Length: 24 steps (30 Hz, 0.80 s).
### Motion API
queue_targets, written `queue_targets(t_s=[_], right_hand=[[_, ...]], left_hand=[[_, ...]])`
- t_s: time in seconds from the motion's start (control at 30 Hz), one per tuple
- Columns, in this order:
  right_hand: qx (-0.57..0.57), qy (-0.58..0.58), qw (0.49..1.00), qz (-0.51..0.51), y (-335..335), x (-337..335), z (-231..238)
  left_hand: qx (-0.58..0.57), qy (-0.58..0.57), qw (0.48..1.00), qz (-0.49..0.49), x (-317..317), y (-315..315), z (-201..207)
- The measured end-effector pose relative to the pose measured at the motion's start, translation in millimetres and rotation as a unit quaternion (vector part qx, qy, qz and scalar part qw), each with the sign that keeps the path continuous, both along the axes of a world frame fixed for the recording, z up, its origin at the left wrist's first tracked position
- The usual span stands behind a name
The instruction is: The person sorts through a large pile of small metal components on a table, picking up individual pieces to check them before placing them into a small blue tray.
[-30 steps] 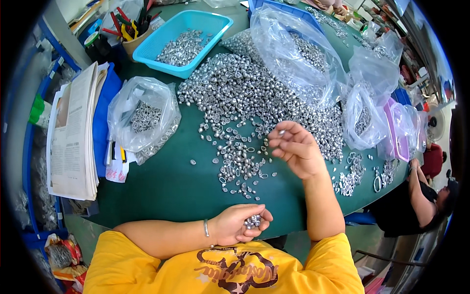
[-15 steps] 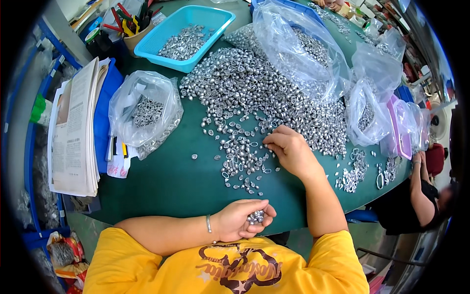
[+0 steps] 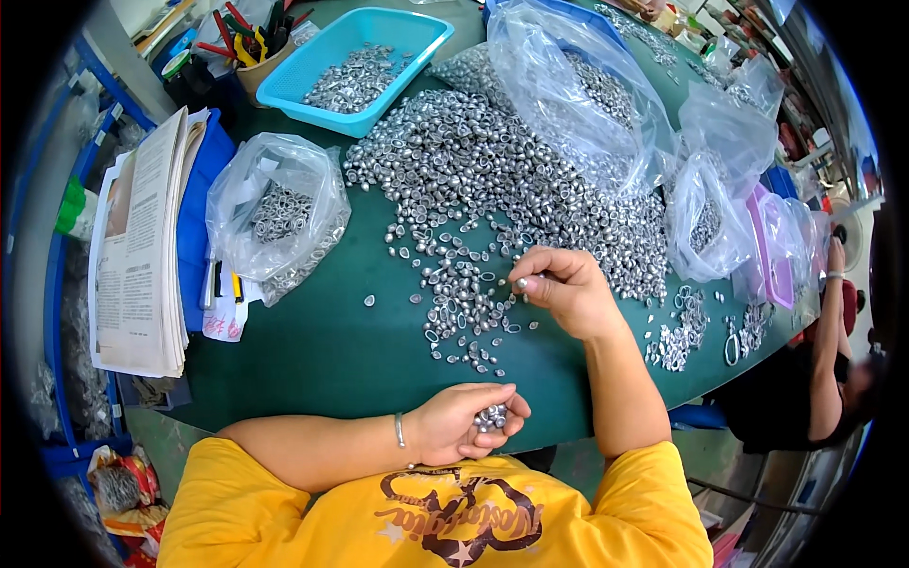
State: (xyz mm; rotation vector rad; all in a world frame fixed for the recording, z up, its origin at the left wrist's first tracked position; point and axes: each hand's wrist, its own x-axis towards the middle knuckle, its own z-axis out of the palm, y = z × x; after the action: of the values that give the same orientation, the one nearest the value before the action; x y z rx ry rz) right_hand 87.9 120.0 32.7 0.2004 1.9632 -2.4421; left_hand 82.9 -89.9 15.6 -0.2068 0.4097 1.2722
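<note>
Small silver teardrop-shaped metal pieces (image 3: 491, 417) lie cupped in my left hand (image 3: 453, 426), close to the table's front edge, with the fingers curled round them. Over the near side of a large heap of such metal pieces (image 3: 454, 161), my right hand (image 3: 573, 292) is raised in a pinch. A single shiny metal piece (image 3: 522, 283) shows between its thumb and forefinger. Just left of that hand is a smaller loose group of pieces (image 3: 464, 293), some of them open rings, on the green tabletop (image 3: 312, 379).
A blue basket (image 3: 379, 118) of metal parts stands beyond the heap. Clear plastic bags hold more parts, one on the left (image 3: 275, 218) and others at right. Papers (image 3: 137, 256) stand at the left edge. Another person (image 3: 805, 388) sits at far right.
My right hand has lifted slightly off the pieces and turned, and a metal piece now shows at its fingertips. The left hand stays nearly still. The other person's arm has risen.
</note>
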Motion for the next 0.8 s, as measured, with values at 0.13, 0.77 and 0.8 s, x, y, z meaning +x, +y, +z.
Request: queue_targets(t_s=[0.13,0.77,0.8], right_hand=[[-0.24,-0.037,0.97,-0.003,1,-3,11],[0.125,-0.092,0.988,0.001,-27,0,13],[0.134,-0.085,0.987,0.004,-26,0,15]], left_hand=[[0.007,-0.002,1.0,-0.001,-1,-1,-1],[0.027,0.069,0.997,-0.004,0,1,1],[0.025,0.066,0.997,0.007,-1,1,3]])
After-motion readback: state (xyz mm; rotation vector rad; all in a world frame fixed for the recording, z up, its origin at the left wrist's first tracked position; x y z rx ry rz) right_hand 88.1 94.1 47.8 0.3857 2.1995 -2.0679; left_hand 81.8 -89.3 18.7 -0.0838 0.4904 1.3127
